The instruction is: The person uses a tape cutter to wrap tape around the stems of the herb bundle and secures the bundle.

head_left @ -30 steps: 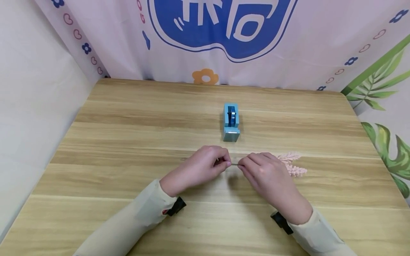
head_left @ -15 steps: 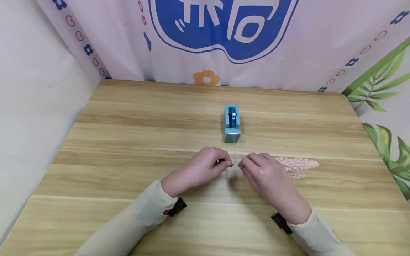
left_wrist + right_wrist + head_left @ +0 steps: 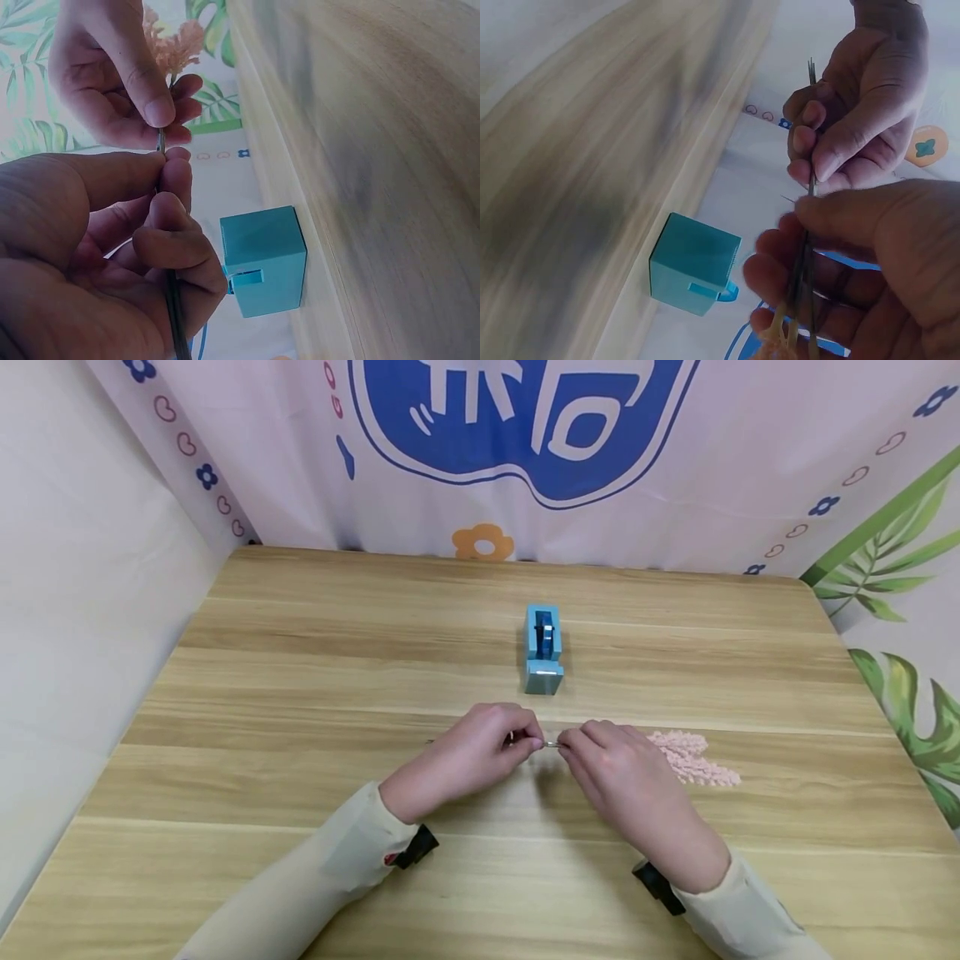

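Observation:
Between both hands runs a bundle of thin dark flower stems (image 3: 812, 184) with pink artificial flowers (image 3: 693, 760) at its right end. My left hand (image 3: 480, 747) pinches the stems between thumb and fingers; their cut ends stick out past it in the right wrist view. My right hand (image 3: 630, 785) pinches them just below the flower heads, which fan out beyond its knuckles. A short shiny stretch of stem shows in the narrow gap between the fingertips; whether tape is wrapped there I cannot tell. The bundle is held above the table, roughly level.
A blue tape dispenser (image 3: 543, 652) stands beyond the hands, near the middle of the wooden table (image 3: 315, 643). A printed curtain (image 3: 300, 460) hangs behind the table's far edge. Black wrist cameras (image 3: 415, 847) sit on the sleeves.
The pink flower heads have swung and changed their spread as the stems turned in the fingers. Both hands have stayed nearly in place, still pinching the stems.

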Motion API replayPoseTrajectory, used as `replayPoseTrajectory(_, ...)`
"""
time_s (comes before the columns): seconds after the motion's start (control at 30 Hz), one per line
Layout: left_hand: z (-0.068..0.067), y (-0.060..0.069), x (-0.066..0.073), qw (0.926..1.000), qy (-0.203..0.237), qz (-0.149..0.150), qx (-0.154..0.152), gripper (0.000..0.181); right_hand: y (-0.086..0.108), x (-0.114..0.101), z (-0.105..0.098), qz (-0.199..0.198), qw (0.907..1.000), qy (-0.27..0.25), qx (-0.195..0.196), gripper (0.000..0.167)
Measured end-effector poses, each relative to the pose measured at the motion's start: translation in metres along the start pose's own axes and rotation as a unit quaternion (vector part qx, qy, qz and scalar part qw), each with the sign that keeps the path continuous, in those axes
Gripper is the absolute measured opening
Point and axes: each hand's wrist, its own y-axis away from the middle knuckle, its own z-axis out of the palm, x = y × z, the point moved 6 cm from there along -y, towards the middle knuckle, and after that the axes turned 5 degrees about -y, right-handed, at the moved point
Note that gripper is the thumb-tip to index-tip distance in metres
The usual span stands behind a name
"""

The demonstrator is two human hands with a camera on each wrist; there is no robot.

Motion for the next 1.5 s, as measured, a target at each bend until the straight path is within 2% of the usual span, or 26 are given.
replayPoseTrajectory(0.2,0.001,0.000,0.000,0.9999,-0.012,0.004,0.005,0.009,-0.001,0.000,0.000,0.004,0.9999,0.008,-0.012,0.009)
replayPoseTrajectory(0.57,0.002,-0.001,-0.002,0.9999,-0.003,-0.011,-0.010,0.010,-0.002,0.004,0.002,-0.005,0.9999,0.009,0.007,0.008)
replayPoseTrajectory(0.7,0.003,-0.001,-0.002,0.9998,-0.009,-0.005,-0.014,0.013,-0.002,0.005,0.002,-0.012,0.9998,0.011,0.013,0.007)
replayPoseTrajectory(0.87,0.002,-0.001,-0.002,0.9998,-0.014,0.012,0.004,0.012,-0.003,0.005,0.001,-0.012,0.9999,-0.005,0.003,0.007)
replayPoseTrajectory(1.0,0.001,0.000,-0.002,0.9993,-0.020,0.023,0.020,0.010,-0.005,0.007,0.000,0.006,0.9997,-0.018,-0.014,0.009)
replayPoseTrajectory(1.13,0.000,0.000,-0.001,0.9988,-0.034,0.020,0.029,0.008,-0.006,0.008,0.000,0.012,0.9994,-0.027,-0.015,0.009)
replayPoseTrajectory(1.33,0.000,0.000,-0.002,0.9980,-0.048,0.012,0.038,0.006,-0.008,0.009,0.002,-0.003,0.9994,-0.034,-0.008,0.005)
replayPoseTrajectory(1.5,0.001,-0.002,-0.004,0.9984,-0.048,0.003,0.029,0.006,-0.008,0.009,0.006,-0.013,0.9993,-0.035,-0.011,0.006)
